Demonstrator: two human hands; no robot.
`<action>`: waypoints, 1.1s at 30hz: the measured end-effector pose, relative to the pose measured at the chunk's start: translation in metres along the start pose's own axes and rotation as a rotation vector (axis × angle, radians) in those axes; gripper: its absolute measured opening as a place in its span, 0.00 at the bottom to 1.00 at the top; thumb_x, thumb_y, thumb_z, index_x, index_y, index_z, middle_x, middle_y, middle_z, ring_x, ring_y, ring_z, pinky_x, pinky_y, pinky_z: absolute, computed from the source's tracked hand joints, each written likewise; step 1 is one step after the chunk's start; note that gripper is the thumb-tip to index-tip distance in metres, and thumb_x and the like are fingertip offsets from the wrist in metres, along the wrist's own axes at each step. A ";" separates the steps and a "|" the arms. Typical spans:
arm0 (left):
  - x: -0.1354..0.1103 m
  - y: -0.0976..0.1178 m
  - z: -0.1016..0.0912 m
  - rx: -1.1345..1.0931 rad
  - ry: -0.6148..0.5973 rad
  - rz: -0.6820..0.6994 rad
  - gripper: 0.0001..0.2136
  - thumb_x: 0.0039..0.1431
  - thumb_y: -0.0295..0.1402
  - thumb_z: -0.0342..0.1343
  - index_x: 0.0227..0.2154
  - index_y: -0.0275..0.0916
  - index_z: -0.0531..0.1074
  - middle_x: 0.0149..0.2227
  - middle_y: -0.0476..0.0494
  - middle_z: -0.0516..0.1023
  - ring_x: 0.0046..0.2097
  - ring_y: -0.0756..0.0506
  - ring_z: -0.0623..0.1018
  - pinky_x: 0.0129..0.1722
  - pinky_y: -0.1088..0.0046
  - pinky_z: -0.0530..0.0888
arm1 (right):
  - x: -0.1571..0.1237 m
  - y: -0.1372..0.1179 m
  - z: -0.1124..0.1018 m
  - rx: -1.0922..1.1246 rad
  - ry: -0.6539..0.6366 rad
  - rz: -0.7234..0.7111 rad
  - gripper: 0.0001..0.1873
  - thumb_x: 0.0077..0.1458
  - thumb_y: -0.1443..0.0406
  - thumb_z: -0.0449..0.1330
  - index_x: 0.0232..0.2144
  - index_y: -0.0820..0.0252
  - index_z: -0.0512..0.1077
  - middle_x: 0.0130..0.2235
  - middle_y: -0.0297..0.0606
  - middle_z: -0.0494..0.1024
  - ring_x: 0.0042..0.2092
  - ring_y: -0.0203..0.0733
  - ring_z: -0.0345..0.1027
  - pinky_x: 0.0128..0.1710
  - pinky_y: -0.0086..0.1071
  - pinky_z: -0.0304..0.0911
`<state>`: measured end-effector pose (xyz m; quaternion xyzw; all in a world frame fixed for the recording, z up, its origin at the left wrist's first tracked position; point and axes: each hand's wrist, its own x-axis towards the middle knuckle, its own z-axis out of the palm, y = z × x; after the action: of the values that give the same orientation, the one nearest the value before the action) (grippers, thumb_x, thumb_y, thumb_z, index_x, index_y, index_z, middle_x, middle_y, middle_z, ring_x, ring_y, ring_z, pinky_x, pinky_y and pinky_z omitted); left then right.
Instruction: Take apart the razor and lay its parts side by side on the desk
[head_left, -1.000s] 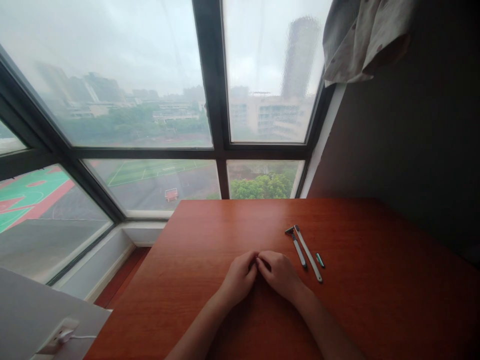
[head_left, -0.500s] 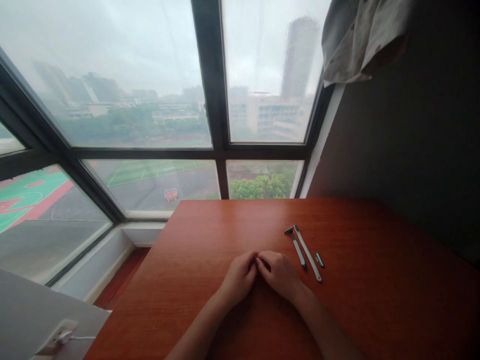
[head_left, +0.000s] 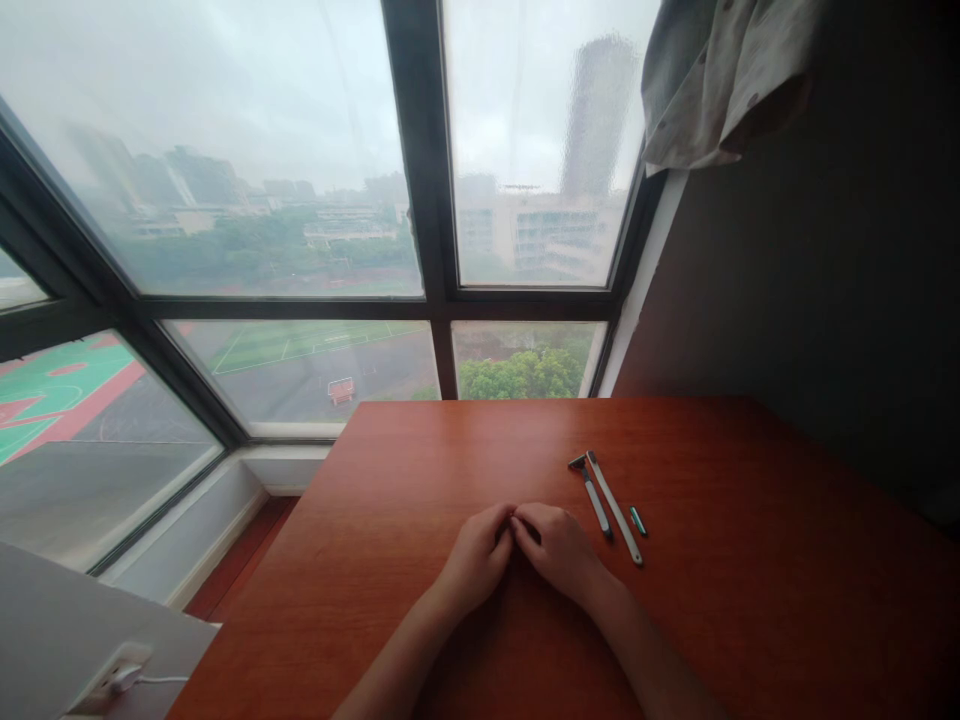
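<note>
My left hand (head_left: 480, 555) and my right hand (head_left: 559, 550) rest on the wooden table, meeting at the fingertips. Both have curled, closed fingers, and whatever may lie inside them is hidden. To the right of my right hand is a razor (head_left: 595, 502) with a grey handle and dark head, pointing away from me. Alongside it lies a long pale-grey toothbrush (head_left: 615, 510), its head at the far end close to the razor's head. Further right sits a small green piece (head_left: 637, 520) with a light strip, like a pen cap. Neither hand touches these three.
The reddish-brown table (head_left: 420, 450) reaches up to a dark window frame (head_left: 442, 310). A grey cloth (head_left: 697, 100) hangs at the upper right beside a dark wall. Low on the left, a white plug (head_left: 124, 680) with a cable sits in a wall socket.
</note>
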<state>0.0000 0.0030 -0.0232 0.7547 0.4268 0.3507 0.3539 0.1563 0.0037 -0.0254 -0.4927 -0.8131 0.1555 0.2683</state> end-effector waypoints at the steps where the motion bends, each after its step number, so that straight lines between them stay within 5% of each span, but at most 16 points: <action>1: 0.000 0.000 0.000 0.002 0.000 -0.002 0.11 0.55 0.22 0.46 0.36 0.37 0.71 0.38 0.42 0.78 0.40 0.44 0.76 0.41 0.72 0.69 | 0.000 0.000 0.000 -0.002 -0.001 0.001 0.12 0.61 0.66 0.50 0.29 0.58 0.71 0.32 0.38 0.78 0.33 0.40 0.70 0.32 0.29 0.54; 33: 0.000 0.000 0.001 0.005 0.007 -0.013 0.11 0.56 0.22 0.46 0.37 0.37 0.72 0.38 0.41 0.78 0.40 0.44 0.76 0.41 0.72 0.70 | 0.000 0.001 -0.001 0.019 -0.016 0.009 0.11 0.61 0.67 0.51 0.30 0.58 0.72 0.32 0.38 0.78 0.34 0.40 0.70 0.33 0.29 0.55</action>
<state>0.0003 0.0027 -0.0238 0.7516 0.4340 0.3497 0.3527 0.1574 0.0042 -0.0245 -0.4927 -0.8114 0.1684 0.2655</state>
